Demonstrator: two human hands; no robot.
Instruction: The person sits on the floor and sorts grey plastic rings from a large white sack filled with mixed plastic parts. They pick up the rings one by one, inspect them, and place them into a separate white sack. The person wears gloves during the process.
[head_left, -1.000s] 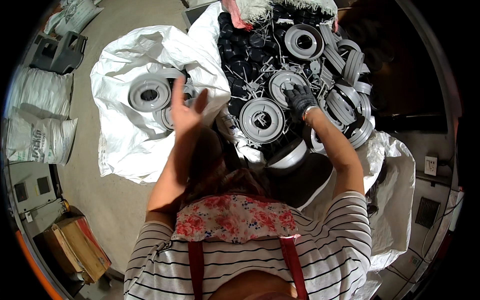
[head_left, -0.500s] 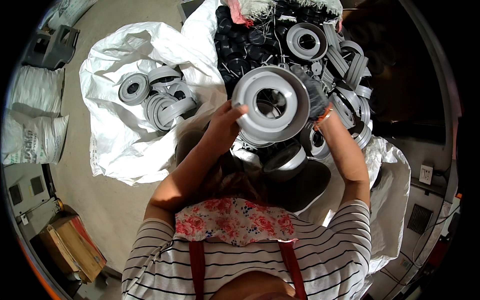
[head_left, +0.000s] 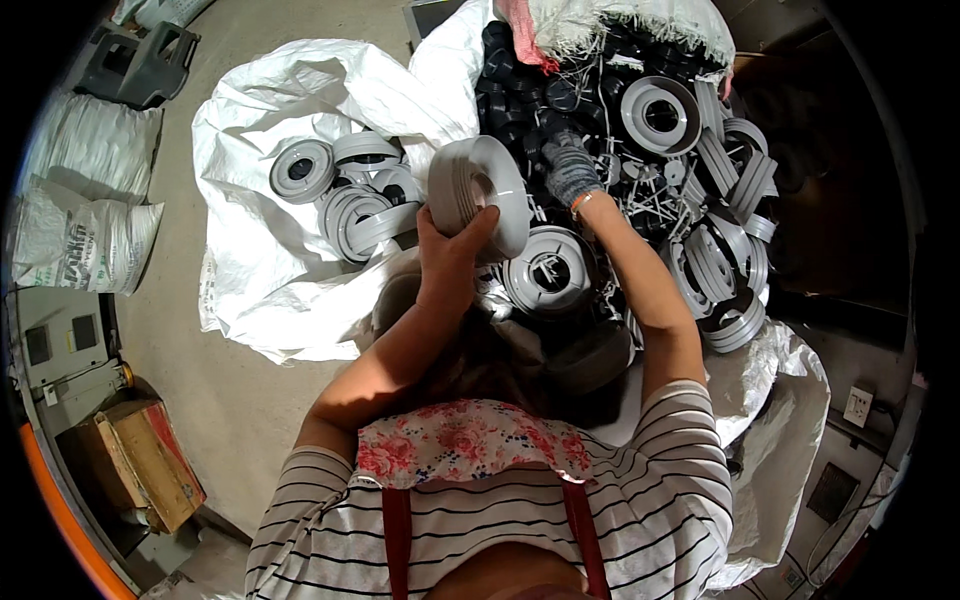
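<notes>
My bare left hand (head_left: 452, 250) grips a grey plastic ring (head_left: 512, 205), thumb over its near face. The ring is tilted on edge, its stepped rim toward the left. My right hand (head_left: 572, 172), in a grey knitted glove, reaches into a pile of small black round caps (head_left: 505, 105). Its fingertips blend with the dark caps, so their grip cannot be made out. Below the held ring lies a grey ring-shaped part (head_left: 548, 272) with thin white sticks across its opening. Another grey ring (head_left: 660, 116) rests on the pile to the right of the glove.
A spread white woven sack (head_left: 270, 100) at left bears several grey rings (head_left: 350, 215). More grey rings (head_left: 715, 260) are heaped at right, beside thin white plastic sticks (head_left: 650, 200). A cardboard box (head_left: 150, 465) stands at lower left, full white sacks (head_left: 85, 240) at far left.
My left hand has turned the ring from facing up to tilted on edge. My right hand has left the ring and moved forward and left into the black caps.
</notes>
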